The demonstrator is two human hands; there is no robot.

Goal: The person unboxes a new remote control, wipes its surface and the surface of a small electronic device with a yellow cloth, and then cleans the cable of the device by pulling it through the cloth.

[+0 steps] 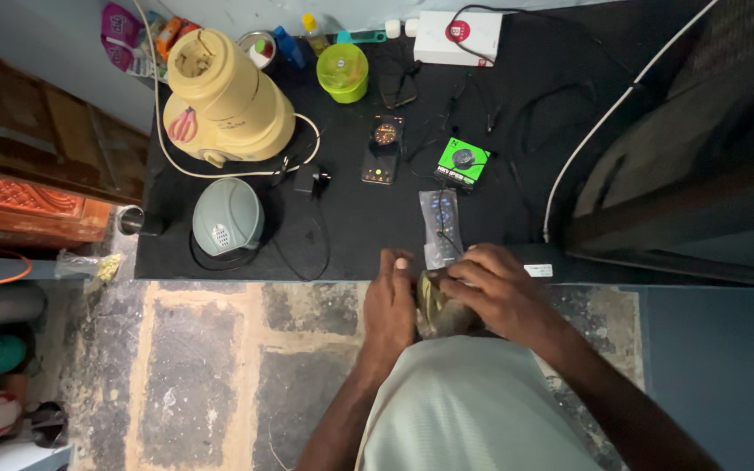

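At the near edge of the black table [517, 157], right above the person's light shirt, both hands are bunched around a small olive-drab bundle [440, 312], cloth or a pouch maybe, I honestly can't make out which. From my remote feed the left hand [389, 307] sits at about 9 o'clock of the bundle, fingers pointing up toward 12, pressed along its side. The right hand [497, 292] comes in from 3 o'clock and drapes over the top, fingers curled closed on it. So both are gripping, neither one open.

The bundle's long axis seems to run roughly 12 to 6, tucked between the palms, with the right hand covering more of it. Both hands touch it, so neither is really "nearer".

Just at 12 o'clock of the hands, touching distance, a remote in a clear plastic sleeve [441, 222] lies on the table with its long axis also 12 to 6. Further out toward 12 there's a green box [463, 162], and off at 10 to 11 o'clock a grey kettle [228, 216] and a cream mixer [224, 100].
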